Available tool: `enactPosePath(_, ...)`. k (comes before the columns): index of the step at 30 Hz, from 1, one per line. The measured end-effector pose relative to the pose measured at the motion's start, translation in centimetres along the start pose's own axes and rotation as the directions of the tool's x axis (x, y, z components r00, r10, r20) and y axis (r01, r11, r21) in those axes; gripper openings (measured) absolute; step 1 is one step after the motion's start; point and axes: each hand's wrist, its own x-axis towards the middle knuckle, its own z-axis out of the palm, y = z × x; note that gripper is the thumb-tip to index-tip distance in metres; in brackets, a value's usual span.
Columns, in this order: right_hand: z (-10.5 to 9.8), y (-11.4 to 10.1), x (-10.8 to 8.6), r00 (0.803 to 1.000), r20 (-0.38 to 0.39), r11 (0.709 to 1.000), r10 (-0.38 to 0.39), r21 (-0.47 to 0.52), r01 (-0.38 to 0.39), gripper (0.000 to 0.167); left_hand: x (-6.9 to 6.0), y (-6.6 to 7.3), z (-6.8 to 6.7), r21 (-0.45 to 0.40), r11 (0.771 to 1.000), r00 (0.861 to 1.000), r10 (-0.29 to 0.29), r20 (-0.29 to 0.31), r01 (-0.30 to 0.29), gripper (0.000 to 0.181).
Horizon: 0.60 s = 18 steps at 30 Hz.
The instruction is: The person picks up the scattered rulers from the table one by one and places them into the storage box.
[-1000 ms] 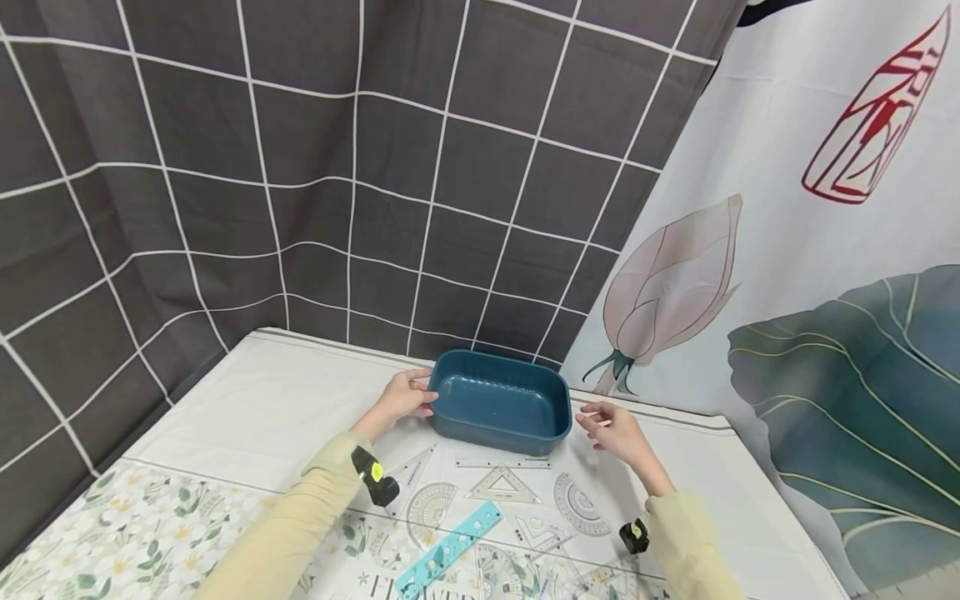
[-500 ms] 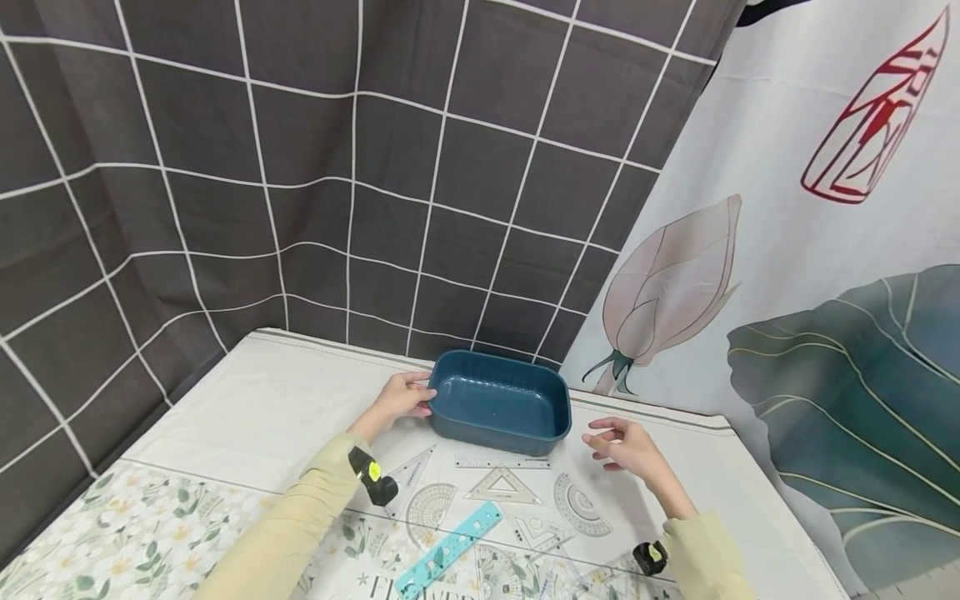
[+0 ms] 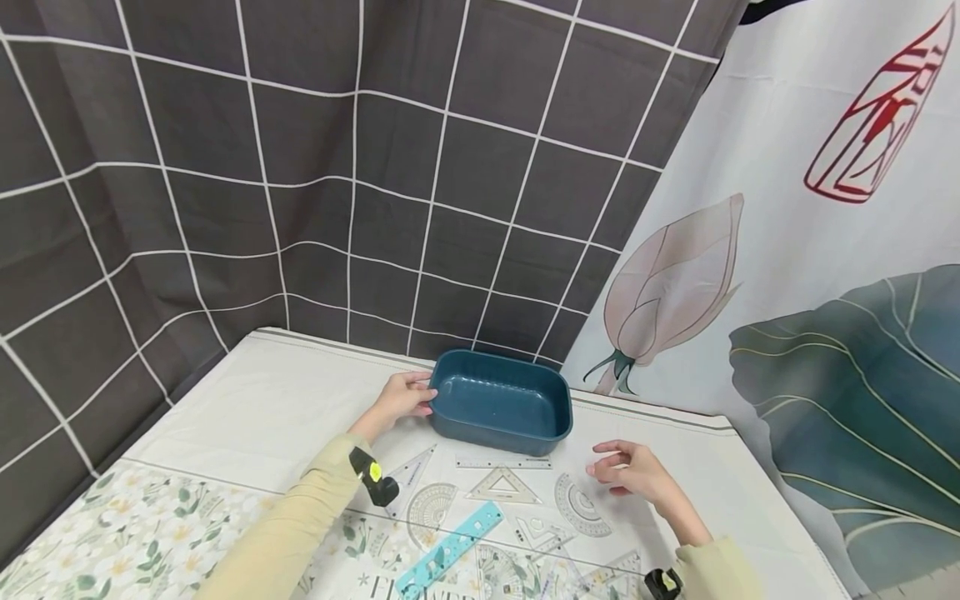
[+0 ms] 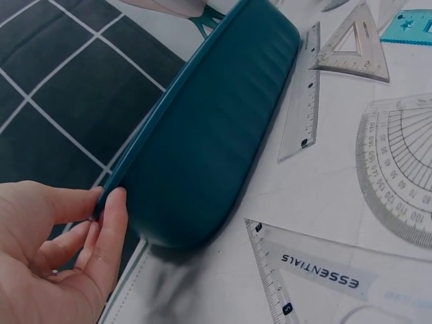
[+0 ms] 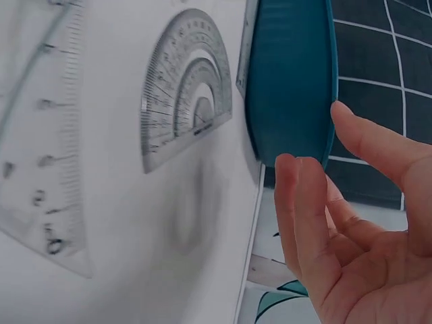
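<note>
A dark blue rectangular plastic basin [image 3: 487, 435] stands upright at the back of the table. My left hand [image 3: 399, 397] pinches its left rim between thumb and fingers, seen closely in the left wrist view. To the right of the basin, my right hand [image 3: 633, 475] hovers with loosely bent fingers and holds nothing. Nearest to it lies a clear protractor [image 3: 581, 506], also seen in the right wrist view. In front of the basin are a clear straight ruler [image 3: 502, 462] and a clear set square [image 3: 501, 496].
More measuring tools lie nearer: a turquoise ruler [image 3: 450, 550], a second clear protractor [image 3: 430, 515] and several clear set squares, one [image 4: 324, 270] marked ESSENTIALS. Behind the table [image 3: 300, 383] hangs a dark checked curtain [image 3: 390, 225]; a floral cloth [image 3: 675, 283] hangs at right.
My right hand has drawn back from the basin's right side, moving right and towards me. My left hand and the basin have stayed in place.
</note>
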Motion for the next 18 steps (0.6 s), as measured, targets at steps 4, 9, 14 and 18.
enactPosePath(4,0.2,0.4,-0.5,1.0,0.013,1.0,0.019,-0.005,-0.019,0.055,-0.5,0.6,0.2,0.017,0.999,0.999,-0.042,-0.02,0.042,0.047)
enactPosePath(9,0.5,0.9,-0.9,0.999,0.047,0.999,0.027,-0.029,-0.025,0.059,-0.9,1.2,0.3,0.023,0.998,0.998,-0.055,-0.021,0.056,0.047)
enactPosePath(14,1.0,1.5,-1.2,0.998,0.047,0.998,0.031,-0.05,-0.029,0.056,-0.8,1.2,0.2,0.027,0.998,0.999,-0.048,-0.019,0.048,0.048)
enactPosePath(18,1.6,1.7,-1.3,0.998,-0.009,0.991,0.057,-0.117,-0.058,0.051,-0.8,1.1,0.3,0.034,0.998,0.999,-0.043,-0.023,0.044,0.047)
